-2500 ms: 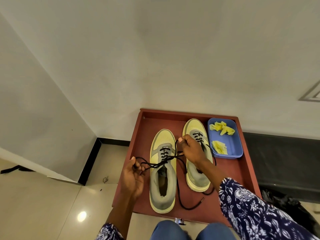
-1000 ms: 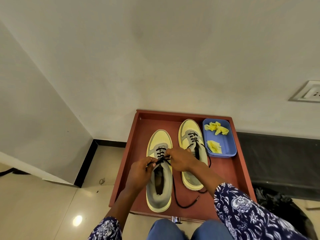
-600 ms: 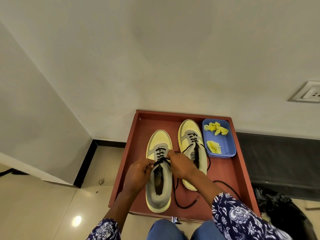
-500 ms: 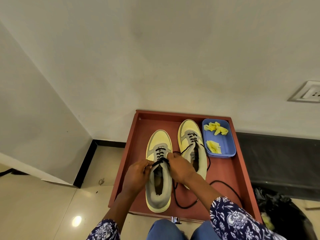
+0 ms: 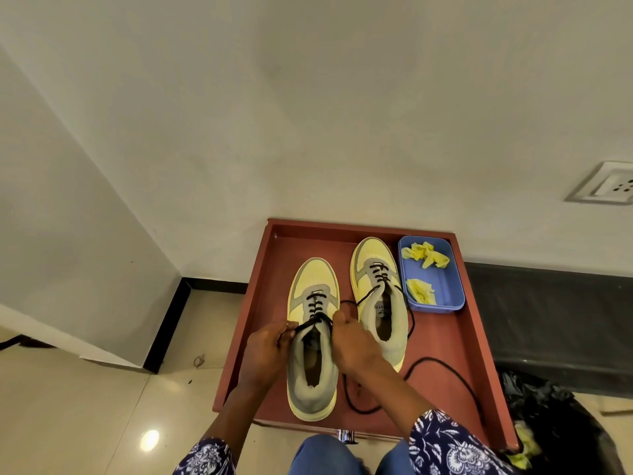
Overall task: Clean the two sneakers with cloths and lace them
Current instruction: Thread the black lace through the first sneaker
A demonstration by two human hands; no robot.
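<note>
Head view. Lower centre of the frame: the left sneaker [image 5: 312,341] stands on the red surface [image 5: 442,344], the right sneaker [image 5: 380,296] just beside it. The left hand [image 5: 265,351] and right hand [image 5: 352,341], spread wide with the black lace [image 5: 317,322] 2.5 s ago, have closed in on the tongue; each grip pinches a lace end, suggesting another eyelet row is being threaded. Yellow cloths [image 5: 424,257] lie in the blue tray [image 5: 448,279], upper right.

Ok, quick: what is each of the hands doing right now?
Left hand: pinches the black lace at the near sneaker.
Right hand: curled on the same lace, other side.
</note>
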